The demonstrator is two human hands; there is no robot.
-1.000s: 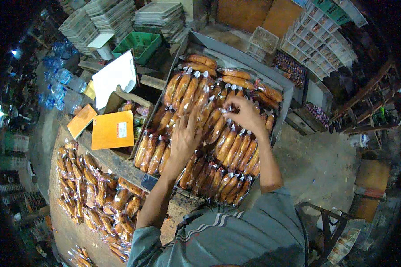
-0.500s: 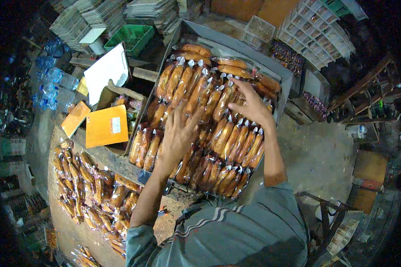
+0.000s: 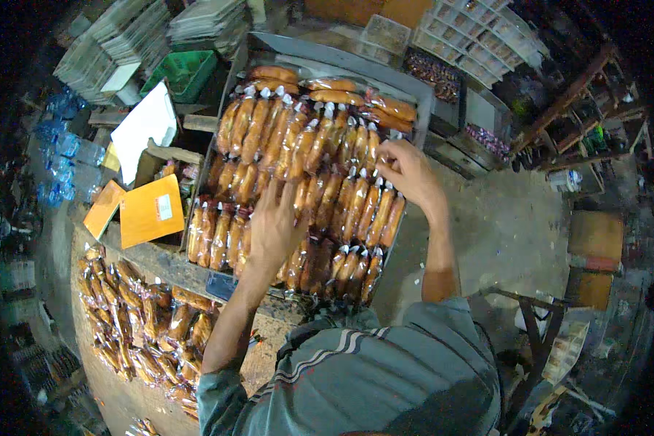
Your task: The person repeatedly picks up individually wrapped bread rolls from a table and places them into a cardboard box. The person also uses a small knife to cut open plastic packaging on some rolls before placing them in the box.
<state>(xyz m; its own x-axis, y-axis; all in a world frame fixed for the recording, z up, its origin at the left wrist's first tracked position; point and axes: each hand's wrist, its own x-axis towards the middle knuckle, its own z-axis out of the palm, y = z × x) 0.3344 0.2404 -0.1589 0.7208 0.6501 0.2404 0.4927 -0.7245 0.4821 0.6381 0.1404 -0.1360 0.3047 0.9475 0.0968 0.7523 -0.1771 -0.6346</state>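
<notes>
Left hand (image 3: 272, 232) is laid flat, fingers spread, on the bagged buns (image 3: 298, 189); right hand (image 3: 407, 171) is pinching one. Rows are probably best nudged gently.

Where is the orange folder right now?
In the head view the orange folder lies left of the tray of packaged buns, beside the person's left hand, just below a white sheet.

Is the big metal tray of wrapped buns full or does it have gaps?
Nearly full: the tray is packed with rows of wrapped buns from edge to edge, wherever the two hands do not cover it.
</notes>
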